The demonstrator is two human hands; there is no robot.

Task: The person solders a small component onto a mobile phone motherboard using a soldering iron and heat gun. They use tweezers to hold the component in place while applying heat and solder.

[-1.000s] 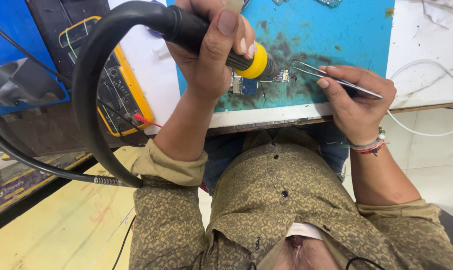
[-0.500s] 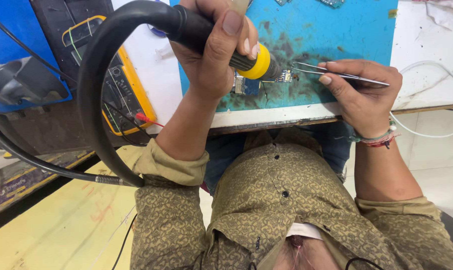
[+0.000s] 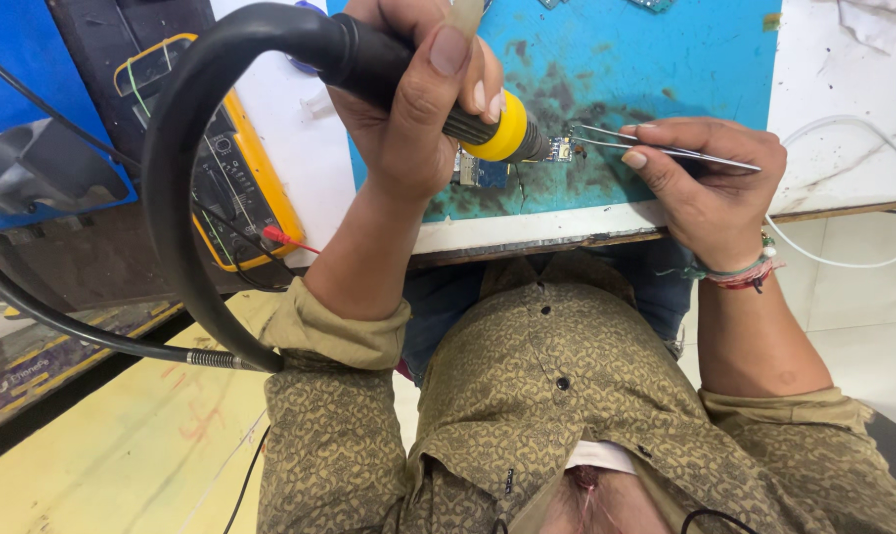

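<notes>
Head view looks straight down my chest to the bench edge, and I have both hands busy over the blue work mat (image 3: 685,59). My left hand (image 3: 408,119) is wrapped tight around the black handle of a hot-air tool (image 3: 488,129) with a yellow collar, its thick black hose (image 3: 171,198) looping down past my left sleeve. My right hand (image 3: 705,188) pinches a pair of metal tweezers (image 3: 666,148), the fingers closed narrow on the shanks, and the tips reach left to a small circuit board (image 3: 562,148) lying on the scorched, darkened patch of the mat. The nozzle sits just beside that board, nearly touching the tweezer tips; I cannot tell whether the tips actually grip a part or only rest against it. A second small blue board (image 3: 483,173) lies just under the nozzle, partly hidden by my left hand. To do this well, I judge the nozzle should hover above the part rather than press on it, with the tweezers steady and light so nothing skids once solder softens. I would brace both wrists on the bench edge and keep the hose from tugging. A yellow-cased multimeter (image 3: 240,188) with a red probe lead lies to the left, well apart from the work.
</notes>
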